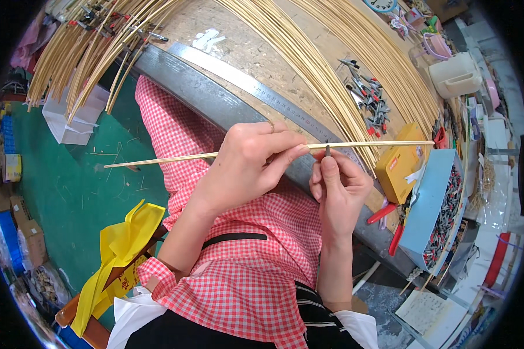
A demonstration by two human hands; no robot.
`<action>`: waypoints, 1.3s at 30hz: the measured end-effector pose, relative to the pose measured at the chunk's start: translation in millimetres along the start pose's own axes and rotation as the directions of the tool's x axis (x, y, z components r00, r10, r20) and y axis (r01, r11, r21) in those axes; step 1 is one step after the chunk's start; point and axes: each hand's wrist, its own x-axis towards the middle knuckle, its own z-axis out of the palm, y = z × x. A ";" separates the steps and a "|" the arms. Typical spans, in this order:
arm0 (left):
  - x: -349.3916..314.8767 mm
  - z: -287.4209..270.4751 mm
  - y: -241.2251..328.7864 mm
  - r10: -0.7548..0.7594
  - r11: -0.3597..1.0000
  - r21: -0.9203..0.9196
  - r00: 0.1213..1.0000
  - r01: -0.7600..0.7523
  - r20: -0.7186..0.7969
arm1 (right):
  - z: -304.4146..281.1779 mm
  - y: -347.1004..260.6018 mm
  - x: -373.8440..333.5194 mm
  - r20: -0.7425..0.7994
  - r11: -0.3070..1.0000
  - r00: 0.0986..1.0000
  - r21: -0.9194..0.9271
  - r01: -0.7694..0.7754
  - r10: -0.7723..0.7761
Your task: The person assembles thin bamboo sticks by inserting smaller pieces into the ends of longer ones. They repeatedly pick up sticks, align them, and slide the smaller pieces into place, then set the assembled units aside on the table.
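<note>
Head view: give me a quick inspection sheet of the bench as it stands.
Surface: wooden bench with a metal edge and a steel ruler along it.
Job's things: one thin bamboo strip, held level; a small dark tool tip touches it.
Clutter: fans of bamboo strips, loose clips, a yellow box, a blue box of clips, red-handled pliers, a cream jug.
Grippers: left hand pinches the strip; right hand holds the tool.
Cables: nothing seen.
Surroundings: green floor, yellow cloth, red checked apron, white bin.
</note>
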 end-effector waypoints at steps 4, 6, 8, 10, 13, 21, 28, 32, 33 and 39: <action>0.8 -2.3 -0.4 -0.003 0.999 -0.053 1.000 0.005 0.029 | -9.6 -2.8 0.5 0.079 0.986 0.992 -0.130 0.106 -0.097; 1.1 -2.2 -1.0 -0.005 0.997 -0.081 0.998 0.010 0.067 | -11.7 -6.0 2.6 0.004 0.979 0.986 -0.117 0.165 -0.166; 1.3 -1.6 -1.8 -0.008 0.994 -0.110 0.992 0.022 0.126 | -22.4 -4.1 4.0 -0.045 0.970 0.973 -0.097 0.222 -0.227; 1.1 -2.2 -0.1 -0.028 0.991 -0.125 0.977 0.056 0.210 | -30.2 -1.2 7.0 -0.041 0.955 0.961 0.106 0.277 -0.275; 2.1 -3.7 0.5 -0.064 0.988 -0.122 0.966 0.097 0.251 | -33.4 -2.0 5.8 -0.067 0.931 0.958 0.224 0.287 -0.279; 9.6 -78.6 -3.5 -0.074 0.980 0.181 0.995 0.084 -0.064 | -106.1 -17.7 12.0 -0.433 0.887 0.876 0.292 0.357 -0.210; -16.8 -175.6 -7.0 -0.146 0.883 0.358 0.903 0.303 -0.405 | -188.4 -44.9 2.4 -0.323 0.750 0.886 0.480 0.456 -0.332; -16.1 -186.1 -19.5 -0.072 0.814 0.515 0.927 0.267 -0.367 | -214.2 -45.6 -6.0 -0.341 0.677 0.883 0.569 0.466 -0.322; -16.4 -184.9 -19.9 -0.084 0.800 0.536 0.935 0.269 -0.344 | -219.3 -43.5 -6.5 -0.355 0.673 0.881 0.572 0.469 -0.312; -14.3 -176.4 -25.2 -0.243 0.829 0.444 0.934 0.340 -0.263 | -243.5 -36.4 -9.0 -0.426 0.684 0.868 0.555 0.474 -0.256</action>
